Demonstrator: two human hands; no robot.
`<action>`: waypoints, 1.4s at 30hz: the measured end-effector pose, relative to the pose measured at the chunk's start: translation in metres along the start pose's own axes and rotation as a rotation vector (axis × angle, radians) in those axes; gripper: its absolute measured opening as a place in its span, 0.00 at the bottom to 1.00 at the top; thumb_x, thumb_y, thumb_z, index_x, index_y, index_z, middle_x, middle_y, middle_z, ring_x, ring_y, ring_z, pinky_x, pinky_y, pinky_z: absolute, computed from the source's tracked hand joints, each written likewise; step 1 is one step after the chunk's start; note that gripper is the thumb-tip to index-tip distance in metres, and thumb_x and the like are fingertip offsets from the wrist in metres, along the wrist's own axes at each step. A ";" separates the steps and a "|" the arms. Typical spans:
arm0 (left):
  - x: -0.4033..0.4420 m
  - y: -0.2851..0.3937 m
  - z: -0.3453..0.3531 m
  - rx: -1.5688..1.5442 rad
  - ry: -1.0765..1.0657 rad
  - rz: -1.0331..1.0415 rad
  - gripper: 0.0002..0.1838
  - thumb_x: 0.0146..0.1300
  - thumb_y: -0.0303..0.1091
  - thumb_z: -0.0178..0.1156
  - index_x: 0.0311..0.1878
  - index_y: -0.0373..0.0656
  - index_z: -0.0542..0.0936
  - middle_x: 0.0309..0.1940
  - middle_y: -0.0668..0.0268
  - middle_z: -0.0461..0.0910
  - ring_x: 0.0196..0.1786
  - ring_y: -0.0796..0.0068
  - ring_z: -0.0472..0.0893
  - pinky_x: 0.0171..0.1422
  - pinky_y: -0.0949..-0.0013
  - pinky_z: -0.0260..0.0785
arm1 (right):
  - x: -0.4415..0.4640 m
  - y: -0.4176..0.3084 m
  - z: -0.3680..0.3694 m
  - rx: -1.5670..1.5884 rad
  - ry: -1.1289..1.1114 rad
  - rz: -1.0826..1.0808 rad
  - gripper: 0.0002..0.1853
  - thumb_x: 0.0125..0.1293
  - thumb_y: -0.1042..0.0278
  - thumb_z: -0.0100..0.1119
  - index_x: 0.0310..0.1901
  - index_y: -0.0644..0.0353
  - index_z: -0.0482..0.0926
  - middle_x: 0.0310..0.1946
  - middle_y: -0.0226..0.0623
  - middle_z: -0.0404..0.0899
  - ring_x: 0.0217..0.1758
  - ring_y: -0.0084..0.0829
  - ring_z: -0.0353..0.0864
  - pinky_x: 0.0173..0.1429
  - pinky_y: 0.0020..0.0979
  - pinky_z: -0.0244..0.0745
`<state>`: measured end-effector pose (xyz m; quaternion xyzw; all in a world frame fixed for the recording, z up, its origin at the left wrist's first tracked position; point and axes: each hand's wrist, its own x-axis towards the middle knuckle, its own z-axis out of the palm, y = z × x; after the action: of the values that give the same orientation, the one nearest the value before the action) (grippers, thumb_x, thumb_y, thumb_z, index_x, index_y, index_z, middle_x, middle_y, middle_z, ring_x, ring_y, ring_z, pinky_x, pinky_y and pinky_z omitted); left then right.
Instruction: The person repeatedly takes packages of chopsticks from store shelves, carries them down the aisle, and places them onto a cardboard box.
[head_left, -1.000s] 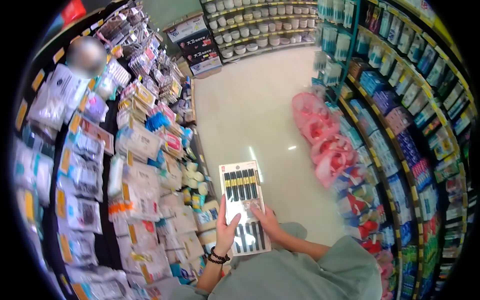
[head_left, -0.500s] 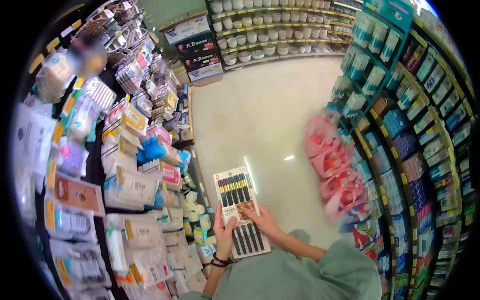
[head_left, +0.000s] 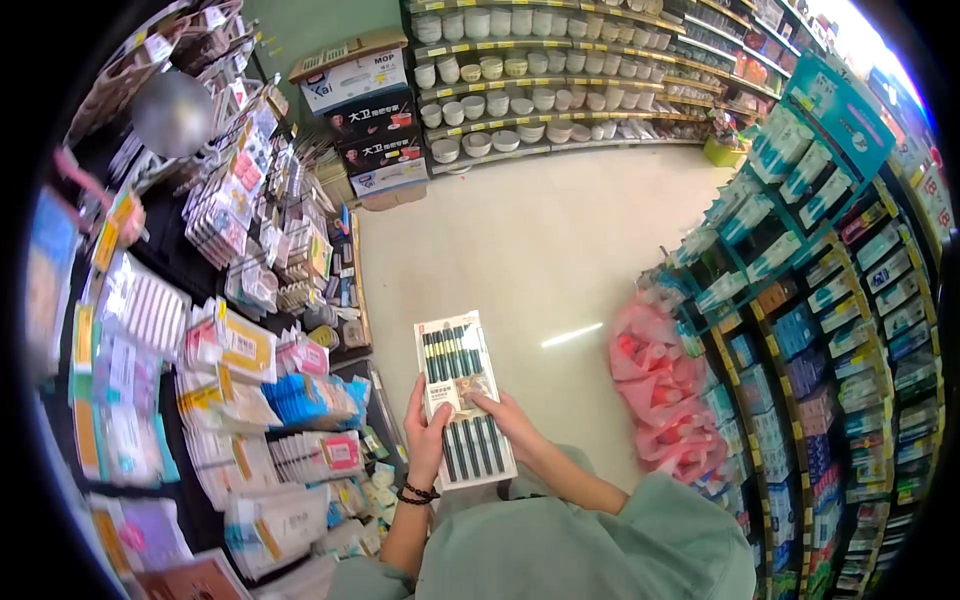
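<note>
Both my hands hold a flat white pack of chopsticks (head_left: 462, 350), dark with gold bands, showing through windows above and below a printed middle label. My left hand (head_left: 424, 442) grips its left edge, the thumb lying on the front. On the opposite edge, my right hand (head_left: 512, 428) has its thumb or a fingertip on the label picture; its other fingers are hidden behind the pack. A dark beaded bracelet (head_left: 418, 494) circles the left wrist.
Hanging packaged goods (head_left: 275, 525) line the left side. Pink plastic bags (head_left: 665, 390) stand on the right by a teal display rack (head_left: 770, 210) and curved shelves. Stacked mop boxes (head_left: 375, 130) and shelves of white bowls (head_left: 505, 140) are at the back.
The view has shifted, bringing more of the back shelves and a yellow-green container into sight. The pack sits slightly farther left and higher in view, still held by both hands.
</note>
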<state>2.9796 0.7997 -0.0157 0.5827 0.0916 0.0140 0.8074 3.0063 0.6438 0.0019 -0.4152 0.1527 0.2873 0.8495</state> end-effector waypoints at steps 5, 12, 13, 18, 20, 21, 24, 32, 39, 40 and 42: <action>0.099 -0.004 -0.001 0.015 -0.061 0.037 0.36 0.71 0.23 0.55 0.78 0.36 0.52 0.65 0.60 0.72 0.61 0.75 0.75 0.64 0.71 0.68 | 0.093 -0.043 -0.001 0.005 -0.033 -0.032 0.19 0.73 0.61 0.59 0.59 0.64 0.75 0.47 0.33 0.82 0.45 0.21 0.83 0.47 0.25 0.80; 0.283 0.022 0.008 0.039 -0.051 -0.062 0.36 0.70 0.21 0.54 0.78 0.35 0.51 0.68 0.58 0.68 0.63 0.74 0.73 0.66 0.72 0.66 | 0.258 -0.138 0.011 -0.012 -0.025 -0.034 0.18 0.72 0.64 0.60 0.58 0.64 0.75 0.47 0.33 0.82 0.46 0.21 0.83 0.47 0.25 0.80; 0.311 0.041 0.016 0.042 -0.057 -0.102 0.37 0.70 0.21 0.54 0.78 0.36 0.50 0.69 0.58 0.67 0.65 0.74 0.72 0.67 0.72 0.66 | 0.281 -0.161 0.019 -0.023 -0.029 -0.027 0.18 0.72 0.64 0.60 0.59 0.64 0.75 0.48 0.34 0.82 0.47 0.21 0.83 0.48 0.25 0.80; 0.431 0.077 0.030 0.044 -0.075 0.006 0.39 0.68 0.20 0.54 0.79 0.37 0.49 0.70 0.58 0.65 0.67 0.73 0.69 0.70 0.71 0.63 | 0.387 -0.256 0.054 -0.070 -0.035 -0.086 0.19 0.72 0.64 0.59 0.60 0.63 0.75 0.49 0.34 0.82 0.48 0.22 0.82 0.50 0.26 0.80; 0.468 0.088 0.033 0.031 -0.078 0.021 0.39 0.68 0.19 0.54 0.79 0.37 0.49 0.71 0.58 0.65 0.69 0.72 0.68 0.71 0.71 0.61 | 0.425 -0.283 0.065 -0.055 -0.063 -0.104 0.19 0.72 0.64 0.59 0.60 0.63 0.75 0.49 0.34 0.82 0.48 0.23 0.82 0.51 0.26 0.79; 0.485 0.088 0.028 0.069 -0.079 0.026 0.39 0.68 0.20 0.55 0.79 0.37 0.49 0.71 0.58 0.64 0.70 0.72 0.67 0.72 0.71 0.60 | 0.443 -0.296 0.070 -0.069 -0.063 -0.125 0.18 0.72 0.65 0.59 0.59 0.63 0.75 0.49 0.35 0.82 0.48 0.23 0.82 0.50 0.27 0.80; 0.532 0.095 0.016 0.230 -0.100 0.074 0.40 0.67 0.20 0.57 0.79 0.36 0.49 0.72 0.58 0.64 0.70 0.71 0.67 0.72 0.71 0.60 | 0.497 -0.326 0.080 -0.072 -0.035 -0.107 0.18 0.72 0.66 0.58 0.59 0.64 0.74 0.48 0.36 0.82 0.48 0.24 0.82 0.49 0.28 0.81; 0.706 0.104 -0.041 0.142 -0.302 -0.029 0.47 0.64 0.22 0.65 0.79 0.35 0.46 0.68 0.53 0.68 0.65 0.71 0.73 0.68 0.67 0.66 | 0.677 -0.403 0.118 -0.140 -0.020 -0.149 0.17 0.73 0.66 0.57 0.58 0.67 0.73 0.47 0.38 0.82 0.46 0.26 0.83 0.47 0.29 0.81; 0.901 0.169 -0.067 -0.052 -0.197 0.003 0.43 0.63 0.21 0.65 0.77 0.34 0.53 0.66 0.55 0.71 0.62 0.73 0.75 0.64 0.69 0.70 | 0.851 -0.496 0.194 -0.177 0.063 -0.112 0.19 0.71 0.62 0.59 0.59 0.64 0.74 0.48 0.37 0.82 0.47 0.27 0.82 0.49 0.30 0.79; 0.926 0.174 -0.071 -0.070 -0.198 0.016 0.43 0.63 0.21 0.65 0.77 0.34 0.53 0.66 0.55 0.71 0.62 0.73 0.75 0.64 0.70 0.70 | 0.873 -0.509 0.203 -0.173 0.060 -0.107 0.19 0.71 0.62 0.60 0.59 0.63 0.74 0.48 0.37 0.82 0.47 0.27 0.82 0.49 0.30 0.79; 0.971 0.186 -0.074 -0.044 -0.184 0.056 0.41 0.63 0.21 0.64 0.77 0.33 0.54 0.63 0.57 0.73 0.60 0.74 0.76 0.64 0.70 0.70 | 0.912 -0.531 0.214 -0.139 0.040 -0.102 0.21 0.71 0.63 0.60 0.60 0.63 0.72 0.48 0.37 0.81 0.47 0.27 0.82 0.49 0.30 0.79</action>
<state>3.9371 1.0540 0.0092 0.5661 0.0004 -0.0149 0.8242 4.0565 0.8829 0.0061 -0.4859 0.1280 0.2452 0.8291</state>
